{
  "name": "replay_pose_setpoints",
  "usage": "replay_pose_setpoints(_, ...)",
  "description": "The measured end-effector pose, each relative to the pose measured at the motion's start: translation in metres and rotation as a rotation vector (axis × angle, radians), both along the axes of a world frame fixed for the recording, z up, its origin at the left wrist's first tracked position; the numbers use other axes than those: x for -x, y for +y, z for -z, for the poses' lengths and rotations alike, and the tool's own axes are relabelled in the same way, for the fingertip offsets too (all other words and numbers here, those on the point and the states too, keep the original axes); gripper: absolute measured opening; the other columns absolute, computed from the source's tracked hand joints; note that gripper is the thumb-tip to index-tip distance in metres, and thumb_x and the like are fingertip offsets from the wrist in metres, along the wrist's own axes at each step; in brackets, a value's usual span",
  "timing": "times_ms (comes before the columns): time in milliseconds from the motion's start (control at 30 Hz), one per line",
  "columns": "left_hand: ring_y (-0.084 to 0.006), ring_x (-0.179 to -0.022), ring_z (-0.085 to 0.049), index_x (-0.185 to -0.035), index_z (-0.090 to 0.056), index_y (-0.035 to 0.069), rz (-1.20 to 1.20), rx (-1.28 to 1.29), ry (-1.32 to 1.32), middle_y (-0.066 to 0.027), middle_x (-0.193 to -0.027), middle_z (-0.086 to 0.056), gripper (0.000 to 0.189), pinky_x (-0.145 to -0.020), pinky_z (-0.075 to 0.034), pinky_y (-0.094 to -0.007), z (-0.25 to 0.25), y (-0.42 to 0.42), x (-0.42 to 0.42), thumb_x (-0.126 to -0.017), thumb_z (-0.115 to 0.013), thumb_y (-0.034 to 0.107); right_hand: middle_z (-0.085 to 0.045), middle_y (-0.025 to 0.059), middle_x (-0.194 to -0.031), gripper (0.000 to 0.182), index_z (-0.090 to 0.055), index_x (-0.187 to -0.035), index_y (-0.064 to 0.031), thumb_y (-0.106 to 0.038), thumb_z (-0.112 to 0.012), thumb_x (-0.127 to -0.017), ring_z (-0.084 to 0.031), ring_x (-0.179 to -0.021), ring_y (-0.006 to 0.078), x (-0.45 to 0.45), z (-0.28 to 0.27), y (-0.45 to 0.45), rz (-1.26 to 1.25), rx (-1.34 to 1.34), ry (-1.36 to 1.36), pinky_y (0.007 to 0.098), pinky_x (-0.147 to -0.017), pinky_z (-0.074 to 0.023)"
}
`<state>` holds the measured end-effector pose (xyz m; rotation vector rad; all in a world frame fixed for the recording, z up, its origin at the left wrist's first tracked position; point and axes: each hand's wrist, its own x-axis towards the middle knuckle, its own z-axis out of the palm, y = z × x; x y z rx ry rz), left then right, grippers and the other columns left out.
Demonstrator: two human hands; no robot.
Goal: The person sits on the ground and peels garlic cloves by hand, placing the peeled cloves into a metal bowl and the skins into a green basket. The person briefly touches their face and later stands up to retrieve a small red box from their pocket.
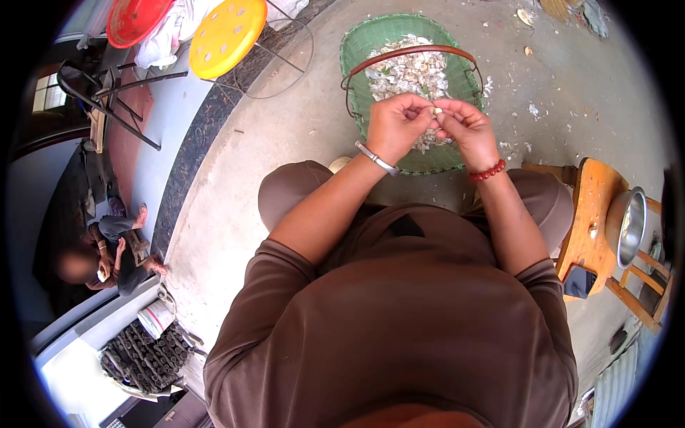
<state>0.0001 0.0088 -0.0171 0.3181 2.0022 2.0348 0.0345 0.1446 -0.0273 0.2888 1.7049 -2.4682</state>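
A small pale garlic clove is pinched between the fingertips of both my hands, above the near part of a green woven basket. My left hand, with a silver bangle at the wrist, meets it from the left. From the right comes my right hand, with a red bead bracelet, its thumb and forefinger on the clove. Papery whitish peels lie heaped in the basket under the hands. The basket's brown arched handle stands up beyond my fingers.
To the right stands a wooden stool bearing a metal bowl and a dark phone. A yellow round stool and a red basin are at the upper left. Another person sits at the far left. Peel scraps dot the floor.
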Motion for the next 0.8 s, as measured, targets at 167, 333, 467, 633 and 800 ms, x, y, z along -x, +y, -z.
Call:
replay_pose_setpoints(167,-0.0089,-0.063,-0.057,-0.078,-0.055,-0.004,-0.005,0.016,0.06,-0.0068,-0.071,-0.059,0.006,-0.056,-0.046,-0.0184,0.007,-0.003,0.002,-0.073,-0.053,-0.002,-0.058,0.0045,-0.079,0.014,-0.054,-0.09,-0.0006,-0.002,-0.052,-0.076,-0.056,-0.07,0.0082,0.003,0.006,-0.003,0.016,0.128,-0.012,0.0161,-0.057,-0.0441)
replay_pose_setpoints(333,-0.0064,-0.055,-0.055,-0.069,-0.056,-0.002,-0.091,0.013,0.088,-0.0055,-0.062,-0.058,0.002,-0.051,-0.045,-0.0184,0.001,0.0,-0.001,-0.067,-0.057,-0.001,-0.057,0.0046,-0.08,0.014,-0.054,-0.09,-0.0008,-0.002,-0.052,-0.076,-0.056,-0.07,0.009,0.003,0.009,-0.002,0.058,0.271,-0.079,0.0166,-0.059,-0.0445)
replay_pose_setpoints(467,-0.0059,-0.057,-0.054,-0.072,-0.056,-0.002,-0.053,0.064,0.103,-0.0051,-0.066,-0.058,0.003,-0.053,-0.045,-0.0178,0.002,-0.001,0.001,-0.07,-0.055,0.0,-0.057,0.0045,-0.081,0.015,-0.054,-0.091,-0.0006,-0.002,-0.052,-0.076,-0.055,-0.07,0.009,0.002,0.009,-0.005,0.039,0.254,-0.035,0.0172,-0.059,-0.045)
replay_pose_setpoints(633,-0.0057,-0.059,-0.054,-0.074,-0.055,-0.003,-0.022,0.099,0.141,-0.0051,-0.068,-0.058,0.003,-0.053,-0.044,-0.0172,0.007,-0.002,0.002,-0.072,-0.054,-0.001,-0.057,0.0042,-0.08,0.016,-0.054,-0.091,-0.0002,-0.002,-0.053,-0.075,-0.055,-0.069,0.0085,0.003,0.014,-0.004,0.055,0.124,-0.005,0.018,-0.059,-0.0455)
replay_pose_setpoints(800,-0.0054,-0.059,-0.054,-0.075,-0.055,-0.003,-0.053,0.019,0.092,-0.0044,-0.068,-0.058,0.004,-0.053,-0.044,-0.017,0.0,-0.001,-0.001,-0.072,-0.054,0.0,-0.057,0.0043,-0.079,0.014,-0.054,-0.09,-0.0002,-0.003,-0.052,-0.076,-0.055,-0.067,0.0086,0.004,0.01,-0.006,0.069,0.167,-0.022,0.0178,-0.058,-0.0453)
